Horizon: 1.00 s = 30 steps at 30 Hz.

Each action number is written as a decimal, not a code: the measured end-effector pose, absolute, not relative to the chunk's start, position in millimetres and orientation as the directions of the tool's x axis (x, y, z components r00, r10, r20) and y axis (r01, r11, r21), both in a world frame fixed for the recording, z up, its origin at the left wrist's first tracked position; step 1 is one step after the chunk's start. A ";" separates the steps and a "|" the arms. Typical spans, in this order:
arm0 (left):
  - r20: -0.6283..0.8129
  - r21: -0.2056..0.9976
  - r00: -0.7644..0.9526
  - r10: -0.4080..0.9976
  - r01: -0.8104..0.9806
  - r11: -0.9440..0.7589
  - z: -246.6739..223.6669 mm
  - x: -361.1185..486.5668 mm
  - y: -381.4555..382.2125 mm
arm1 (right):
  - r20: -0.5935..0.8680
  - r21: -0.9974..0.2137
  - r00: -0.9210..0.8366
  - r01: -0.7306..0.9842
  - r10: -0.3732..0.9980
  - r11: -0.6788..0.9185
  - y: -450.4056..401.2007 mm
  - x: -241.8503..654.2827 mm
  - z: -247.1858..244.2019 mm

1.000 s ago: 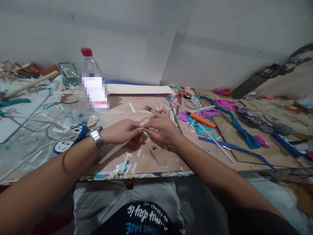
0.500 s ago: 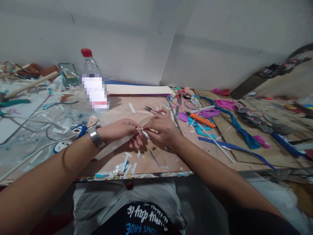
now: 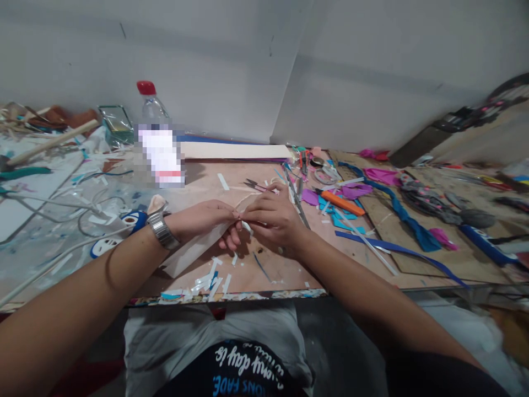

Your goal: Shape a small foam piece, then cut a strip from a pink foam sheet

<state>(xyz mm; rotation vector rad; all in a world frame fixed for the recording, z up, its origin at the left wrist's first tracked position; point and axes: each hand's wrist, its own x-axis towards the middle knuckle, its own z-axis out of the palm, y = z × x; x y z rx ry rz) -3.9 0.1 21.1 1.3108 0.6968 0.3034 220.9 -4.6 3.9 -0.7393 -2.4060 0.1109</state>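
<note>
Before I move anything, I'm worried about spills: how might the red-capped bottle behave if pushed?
The bottle stands tall and narrow, so a push high up could tip it. Its clear upper part looks like smooth plastic, perhaps slightly slippery. Weight is uncertain: the lower part is blurred.

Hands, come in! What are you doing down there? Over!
Left hand and right hand pinching close together; pinched bit too small to see. Translucent white strip below left hand. Scissors just beyond right hand, paper scraps nearer.

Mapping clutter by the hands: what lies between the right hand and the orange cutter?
In the head view, between right hand and orange cutter: a long grey tool, then purple paper and blue paper scraps.
</note>
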 end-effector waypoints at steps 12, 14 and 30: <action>-0.154 0.935 0.699 0.698 0.332 -0.126 20.1 -4.3 3.0 | 0.536 -0.263 -0.604 0.545 0.590 0.796 -4.5 219.4 2.7; -0.126 0.908 0.686 0.717 0.370 -0.194 19.1 -4.8 4.2 | 0.538 -0.264 -0.606 0.540 0.587 0.799 -4.3 219.2 2.7; 0.137 0.464 0.641 0.755 0.632 -0.621 17.7 -2.2 0.7 | 0.500 -0.277 -0.607 0.563 0.617 0.779 -4.4 220.0 -0.1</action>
